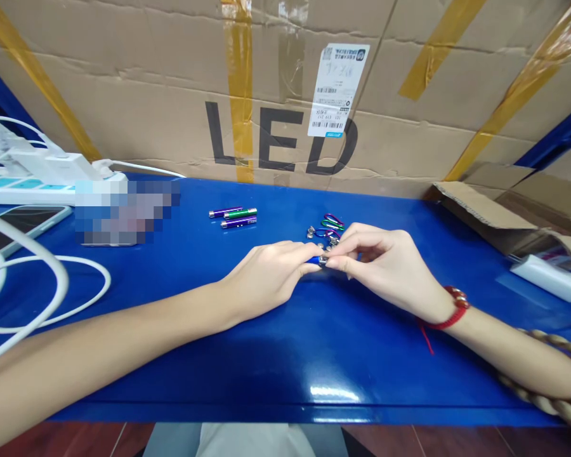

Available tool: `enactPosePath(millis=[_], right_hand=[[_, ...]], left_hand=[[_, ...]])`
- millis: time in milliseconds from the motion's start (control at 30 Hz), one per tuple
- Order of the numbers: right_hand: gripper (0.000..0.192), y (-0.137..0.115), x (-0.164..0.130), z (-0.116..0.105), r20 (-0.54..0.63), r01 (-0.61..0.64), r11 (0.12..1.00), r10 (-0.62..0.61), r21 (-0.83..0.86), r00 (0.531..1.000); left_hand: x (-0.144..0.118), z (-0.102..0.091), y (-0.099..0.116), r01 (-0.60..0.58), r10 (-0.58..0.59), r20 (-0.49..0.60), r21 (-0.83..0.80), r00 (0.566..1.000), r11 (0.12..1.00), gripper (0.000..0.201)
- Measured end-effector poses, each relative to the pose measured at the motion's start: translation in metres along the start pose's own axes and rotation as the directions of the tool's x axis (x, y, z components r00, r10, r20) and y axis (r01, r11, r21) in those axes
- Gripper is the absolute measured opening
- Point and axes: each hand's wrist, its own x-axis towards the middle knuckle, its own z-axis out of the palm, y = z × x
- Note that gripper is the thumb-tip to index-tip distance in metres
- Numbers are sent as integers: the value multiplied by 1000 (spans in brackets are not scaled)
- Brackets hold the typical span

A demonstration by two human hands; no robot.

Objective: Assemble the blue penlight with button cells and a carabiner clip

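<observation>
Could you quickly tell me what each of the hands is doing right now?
Left hand: closed, pinching the blue tube.
Right hand: closed, fingertips pinching the small silver cap at the tube's end.

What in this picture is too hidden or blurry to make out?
Head view:
- Small blue piece pinched between left hand and right hand: fingers cover most of it.
- Pixelated patch: blurred beyond reading.
- Shipping label on the cardboard box: print too small.
- Phone: cut off by the left edge and crossed by white cables.
</observation>
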Motion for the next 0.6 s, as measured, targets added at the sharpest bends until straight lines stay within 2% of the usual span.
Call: enactPosePath(millis=[167,333,600], right_hand=[[13,5,1,-1,-10,5,1000,-5,11,1000],[15,8,2,-2,-12,5,1000,-5,25,1000],[15,6,2,-4,125,-88,986,70,139,990]], left_hand=[[3,-2,0,106,-102,38,-99,994,989,24],[4,-2,-2,67,-65,25,-111,998,992,21],[-1,-5,6,82,-71,88,-136,994,987,8]])
